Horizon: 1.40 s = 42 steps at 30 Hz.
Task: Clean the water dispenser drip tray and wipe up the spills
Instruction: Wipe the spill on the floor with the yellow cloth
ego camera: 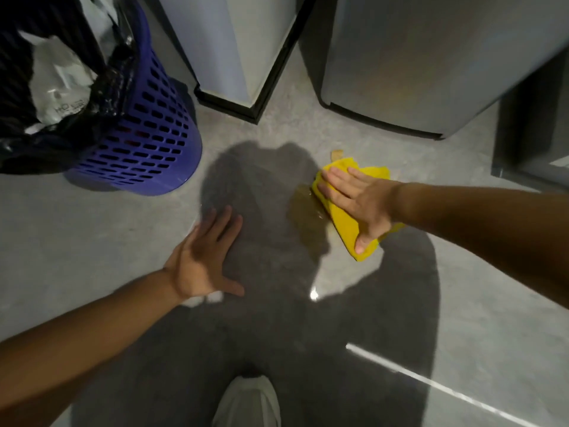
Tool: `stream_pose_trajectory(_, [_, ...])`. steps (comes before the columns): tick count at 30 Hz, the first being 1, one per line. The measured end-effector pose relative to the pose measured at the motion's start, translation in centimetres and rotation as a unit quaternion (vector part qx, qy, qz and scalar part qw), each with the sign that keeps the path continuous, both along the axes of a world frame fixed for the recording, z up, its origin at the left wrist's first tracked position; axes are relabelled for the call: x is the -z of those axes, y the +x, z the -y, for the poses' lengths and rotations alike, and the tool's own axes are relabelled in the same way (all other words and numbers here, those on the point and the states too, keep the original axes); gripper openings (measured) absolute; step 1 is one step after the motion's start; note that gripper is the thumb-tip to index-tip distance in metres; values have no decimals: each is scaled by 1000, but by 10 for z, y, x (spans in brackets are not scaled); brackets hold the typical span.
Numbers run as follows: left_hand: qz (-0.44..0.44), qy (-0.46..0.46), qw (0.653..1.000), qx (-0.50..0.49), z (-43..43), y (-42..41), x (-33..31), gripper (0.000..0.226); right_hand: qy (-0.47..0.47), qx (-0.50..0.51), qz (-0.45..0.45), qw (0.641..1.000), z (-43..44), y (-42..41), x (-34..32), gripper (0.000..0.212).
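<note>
My right hand [357, 201] lies flat on a yellow cloth [345, 220] and presses it to the grey floor. A yellowish wet spill [303, 211] spreads just left of the cloth, touching its edge. My left hand [204, 260] rests flat on the floor with fingers spread and holds nothing, about a hand's width left of the spill. A small tan scrap [337, 155] lies on the floor beyond the cloth. No drip tray is visible.
A blue perforated bin [147, 134] with a black liner stands at the far left. A white cabinet with black trim [243, 57] and a silver appliance [431, 66] stand at the back. My shoe [248, 402] is at the bottom centre.
</note>
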<state>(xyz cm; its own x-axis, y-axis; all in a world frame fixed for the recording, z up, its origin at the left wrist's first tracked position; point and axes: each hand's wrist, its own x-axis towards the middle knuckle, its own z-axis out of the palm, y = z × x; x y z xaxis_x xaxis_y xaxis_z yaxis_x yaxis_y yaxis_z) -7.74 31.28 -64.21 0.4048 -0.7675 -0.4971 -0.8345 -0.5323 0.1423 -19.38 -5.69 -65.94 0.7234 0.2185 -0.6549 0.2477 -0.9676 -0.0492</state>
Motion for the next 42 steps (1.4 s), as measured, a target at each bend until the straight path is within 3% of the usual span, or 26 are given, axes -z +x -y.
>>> stream_pose_trajectory(3, [2, 15, 1000, -2, 1, 1, 4, 154, -26, -94, -29, 995, -12, -23, -1, 158])
stream_pose_trajectory(7, [-2, 16, 1000, -1, 4, 2, 9, 157, -3, -73, -4, 997, -37, -100, -1, 156])
stream_pose_trajectory(10, [8, 3, 1000, 4, 2, 3, 10, 156, 33, 50, 6, 998, -76, -159, 3, 157])
stream_pose_trajectory(13, [12, -5, 1000, 10, 0, 4, 12, 154, 47, 226, 47, 972, -136, -189, 11, 152])
stream_pose_trajectory(18, [-47, -24, 999, -9, -6, 9, 8, 139, 72, 511, 96, 851, -225, -133, 21, 144])
stream_pose_trajectory(20, [-68, -73, 994, -44, -12, 10, 0, 110, 74, 609, 89, 784, -239, -83, 16, 148])
stream_pose_trajectory(23, [-30, -199, 970, -134, -15, -2, -9, 62, 102, 757, 143, 629, -235, -24, 6, 148])
stream_pose_trajectory(25, [-52, -242, 952, -181, -5, -23, -16, 40, 123, 801, 131, 572, -225, -4, 2, 139])
stream_pose_trajectory(28, [-114, -285, 938, -161, 19, -61, -13, 20, 165, 814, 90, 550, -200, -15, -7, 102])
stream_pose_trajectory(31, [-215, -261, 930, -143, 48, -98, -7, 21, 346, 787, 125, 496, -158, -65, -32, 27])
stream_pose_trajectory(32, [-244, -231, 930, -150, 57, -107, -4, 24, 344, 781, 143, 501, -144, -89, -40, 16])
stream_pose_trajectory(33, [-253, -197, 931, -171, 66, -112, -1, 27, 306, 772, 147, 538, -129, -113, -49, 24])
stream_pose_trajectory(35, [-205, -149, 938, -235, 81, -107, 2, 31, 162, 725, 111, 660, -104, -164, -55, 70])
stream_pose_trajectory(36, [-160, -140, 943, -256, 86, -98, 3, 34, 99, 703, 70, 701, -94, -187, -54, 96])
stream_pose_trajectory(39, [-43, -128, 958, -255, 92, -58, 6, 57, -3, 677, -69, 733, -81, -238, -45, 144])
stream_pose_trajectory(42, [63, -85, 973, -206, 100, -24, 10, 93, -11, 664, -86, 742, -83, -258, -28, 154])
